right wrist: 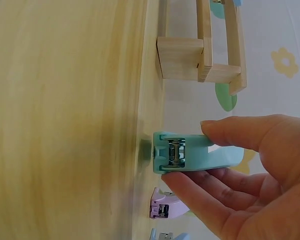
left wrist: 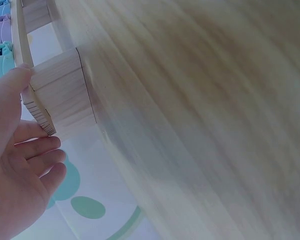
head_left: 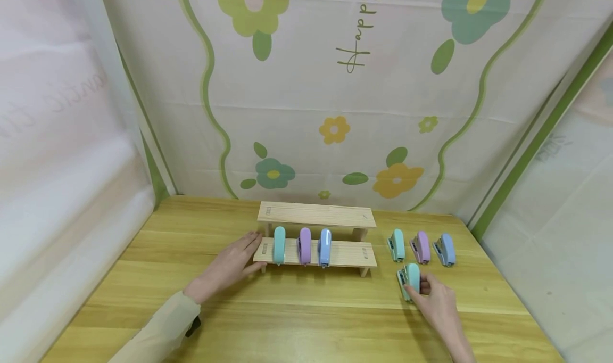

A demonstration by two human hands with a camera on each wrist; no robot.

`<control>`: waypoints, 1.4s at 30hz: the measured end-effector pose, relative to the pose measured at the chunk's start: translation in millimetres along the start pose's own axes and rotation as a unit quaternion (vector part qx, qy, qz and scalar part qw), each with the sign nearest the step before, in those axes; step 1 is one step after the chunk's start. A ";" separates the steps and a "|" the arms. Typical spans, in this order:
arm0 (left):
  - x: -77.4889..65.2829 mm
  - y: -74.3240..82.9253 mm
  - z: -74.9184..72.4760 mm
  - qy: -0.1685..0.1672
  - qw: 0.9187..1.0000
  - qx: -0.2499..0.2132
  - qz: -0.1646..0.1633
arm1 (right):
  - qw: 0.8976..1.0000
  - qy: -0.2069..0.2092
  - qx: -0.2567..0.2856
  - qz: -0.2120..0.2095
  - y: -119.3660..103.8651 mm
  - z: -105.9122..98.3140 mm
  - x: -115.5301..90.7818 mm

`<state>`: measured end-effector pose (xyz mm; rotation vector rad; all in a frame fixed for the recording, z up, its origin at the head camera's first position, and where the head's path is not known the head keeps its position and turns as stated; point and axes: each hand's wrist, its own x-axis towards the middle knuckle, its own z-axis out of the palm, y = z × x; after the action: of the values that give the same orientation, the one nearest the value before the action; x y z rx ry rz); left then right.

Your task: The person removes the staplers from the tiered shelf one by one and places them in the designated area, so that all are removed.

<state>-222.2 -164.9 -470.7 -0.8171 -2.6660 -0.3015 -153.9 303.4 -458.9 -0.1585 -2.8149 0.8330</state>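
Note:
My right hand [head_left: 438,302] pinches a mint stapler [head_left: 412,280] between thumb and fingers, close over the table at the right. In the right wrist view the base end of this stapler [right wrist: 176,152], with its metal spring, faces the tabletop. At the left end of a two-tier wooden rack [head_left: 316,214], my left hand [head_left: 234,259] holds the lower board, thumb at its front corner and fingers by the back one. A mint stapler [head_left: 279,244], a purple stapler [head_left: 305,246] and a blue stapler [head_left: 324,247] stand side by side on that board.
Behind the held stapler, another row stands on the wooden table [head_left: 306,326]: a mint stapler [head_left: 397,245], a purple stapler [head_left: 421,247] and a blue stapler [head_left: 446,249]. A flowered curtain [head_left: 287,86] rises behind the table, and more fabric hangs on both sides.

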 end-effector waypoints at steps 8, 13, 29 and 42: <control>-0.1 0.5 -0.7 0.002 1.000 0.001 0.003 | 1.000 -0.003 0.004 0.002 3.3 1.7 0.9; -0.2 0.3 -0.6 0.002 1.000 0.001 0.003 | 1.000 -0.004 0.003 0.003 4.9 2.5 0.2; 0.1 -2.0 2.3 0.003 1.000 0.007 0.006 | 1.000 -0.004 0.011 0.004 6.2 4.8 -0.3; 0.4 -2.4 2.5 0.001 1.000 0.002 0.003 | 1.000 -0.007 0.007 0.017 7.5 5.5 0.2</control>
<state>-224.6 -166.0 -473.2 -0.8221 -2.6614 -0.2949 -155.0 306.8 -467.4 -0.2006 -2.8254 0.8650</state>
